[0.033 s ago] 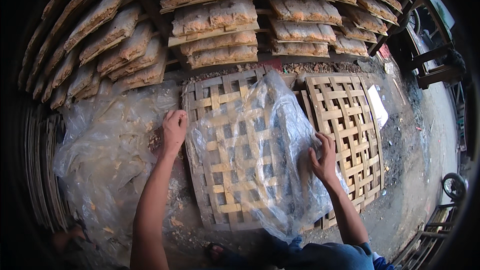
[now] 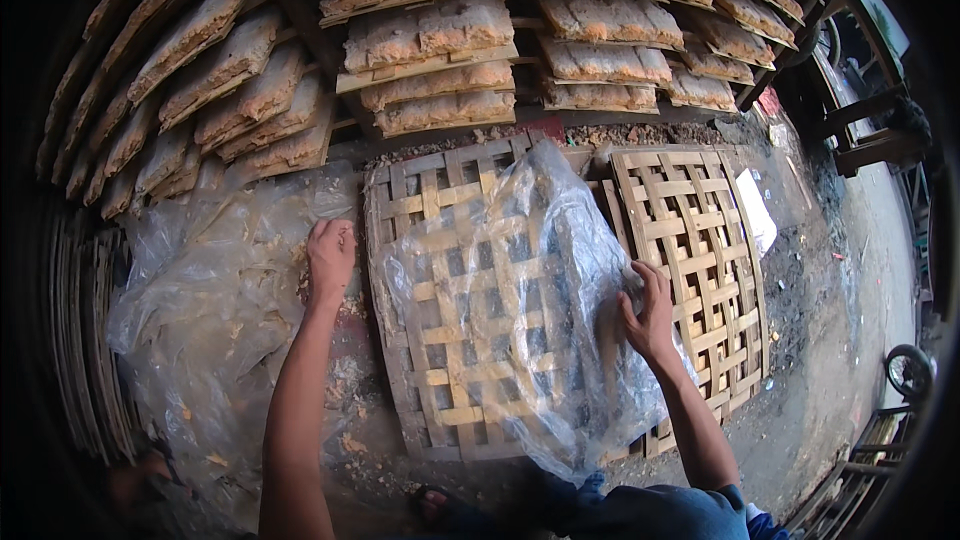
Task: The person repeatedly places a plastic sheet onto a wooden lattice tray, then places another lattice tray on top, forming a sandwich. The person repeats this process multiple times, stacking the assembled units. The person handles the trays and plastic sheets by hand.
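Note:
A clear plastic sheet point(image 2: 575, 230) lies crumpled over a woven bamboo tray point(image 2: 430, 206). My right hand point(image 2: 652, 315) rests at the sheet's right edge, fingers bent and the thumb apart from them. To the left of the tray, my left hand point(image 2: 331, 258) has its fingers curled in; whatever may be in them is hidden. It is beside the edge of a large heap of clear plastic sheeting point(image 2: 215, 300) spread on the ground. A second woven bamboo tray point(image 2: 690, 230), with no plastic over most of it, lies right of the first.
Racks beyond the trays carry many crusty orange-white slabs point(image 2: 430, 30) on thin boards. Thin slats point(image 2: 85, 330) stand stacked at far left. Crumbs litter the floor point(image 2: 820, 340). White paper point(image 2: 756, 212) lies beside the right tray, and a wheel point(image 2: 908, 370) stands at far right.
My left hand has moved a little to the left, away from the covered tray's edge. My right hand has barely shifted, and the plastic sheet lies as before.

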The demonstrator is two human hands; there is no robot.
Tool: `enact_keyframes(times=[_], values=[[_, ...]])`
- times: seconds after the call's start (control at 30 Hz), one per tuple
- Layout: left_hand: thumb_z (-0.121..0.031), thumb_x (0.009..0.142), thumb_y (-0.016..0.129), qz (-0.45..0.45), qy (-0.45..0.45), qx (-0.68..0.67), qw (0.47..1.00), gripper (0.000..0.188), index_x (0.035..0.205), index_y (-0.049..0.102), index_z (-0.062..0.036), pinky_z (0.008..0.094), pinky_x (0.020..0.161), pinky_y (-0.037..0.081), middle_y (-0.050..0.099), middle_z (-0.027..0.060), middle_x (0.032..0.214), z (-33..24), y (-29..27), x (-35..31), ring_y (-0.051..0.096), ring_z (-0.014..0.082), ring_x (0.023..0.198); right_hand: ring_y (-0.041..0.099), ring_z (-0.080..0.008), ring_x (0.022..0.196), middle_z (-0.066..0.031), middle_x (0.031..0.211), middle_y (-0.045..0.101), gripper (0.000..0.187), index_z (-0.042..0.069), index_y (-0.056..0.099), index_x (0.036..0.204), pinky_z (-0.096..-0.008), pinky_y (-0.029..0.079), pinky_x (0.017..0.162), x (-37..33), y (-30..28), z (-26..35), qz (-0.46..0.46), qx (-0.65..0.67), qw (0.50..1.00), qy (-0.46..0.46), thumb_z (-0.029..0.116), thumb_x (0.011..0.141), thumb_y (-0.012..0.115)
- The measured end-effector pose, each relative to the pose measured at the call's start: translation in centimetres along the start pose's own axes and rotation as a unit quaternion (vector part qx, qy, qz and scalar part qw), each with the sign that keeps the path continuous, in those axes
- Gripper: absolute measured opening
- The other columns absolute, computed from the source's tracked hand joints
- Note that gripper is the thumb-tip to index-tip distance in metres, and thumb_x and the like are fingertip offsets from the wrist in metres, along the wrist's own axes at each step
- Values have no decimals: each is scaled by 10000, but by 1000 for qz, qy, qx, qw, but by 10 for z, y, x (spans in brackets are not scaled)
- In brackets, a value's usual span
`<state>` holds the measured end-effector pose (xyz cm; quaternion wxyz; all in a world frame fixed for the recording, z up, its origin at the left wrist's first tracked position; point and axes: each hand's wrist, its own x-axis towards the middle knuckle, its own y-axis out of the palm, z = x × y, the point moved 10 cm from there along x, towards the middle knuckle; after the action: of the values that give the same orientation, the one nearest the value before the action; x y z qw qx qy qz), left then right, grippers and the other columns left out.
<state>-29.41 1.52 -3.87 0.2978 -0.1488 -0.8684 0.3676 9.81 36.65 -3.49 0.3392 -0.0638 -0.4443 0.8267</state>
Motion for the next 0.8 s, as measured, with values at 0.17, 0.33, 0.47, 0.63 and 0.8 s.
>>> enact_keyframes(times=[0.17,0.33,0.47,0.63,0.8], values=[[-84,891,654,98,-64,298,947,171,1009,763,-27,434,881,510,689,136,1002,90,-59,-30,617,344,1036,527,-416,1276,-220,1364,586,572,12,493,1414,-493,419,1080,25,18,8,58,-72,996,-9,193,911,696],[-260,934,693,169,9,322,931,257,1029,765,-32,433,862,508,712,127,985,52,-36,-37,638,325,1019,602,-358,1166,-136,1229,690,565,70,507,1426,-500,441,982,58,27,-15,60,-148,986,50,343,956,662],[-485,916,726,183,-232,30,955,502,1063,736,-6,460,828,520,726,175,970,53,1,-52,685,333,932,631,-353,1095,-103,1076,745,521,100,583,1350,-511,459,952,71,31,-34,78,-97,988,95,363,918,706],[-550,861,790,250,-276,13,928,592,1015,712,16,400,731,528,727,134,898,47,57,-67,691,271,825,650,-333,1036,-109,1110,735,439,109,685,1254,-486,498,919,73,36,-20,49,-199,977,55,393,920,707],[-541,804,831,234,-215,71,945,563,847,683,0,418,692,518,684,165,755,44,53,-56,668,299,730,616,-317,1118,-95,1151,693,360,146,690,1180,-476,436,960,67,53,6,70,-204,976,9,409,935,663]])
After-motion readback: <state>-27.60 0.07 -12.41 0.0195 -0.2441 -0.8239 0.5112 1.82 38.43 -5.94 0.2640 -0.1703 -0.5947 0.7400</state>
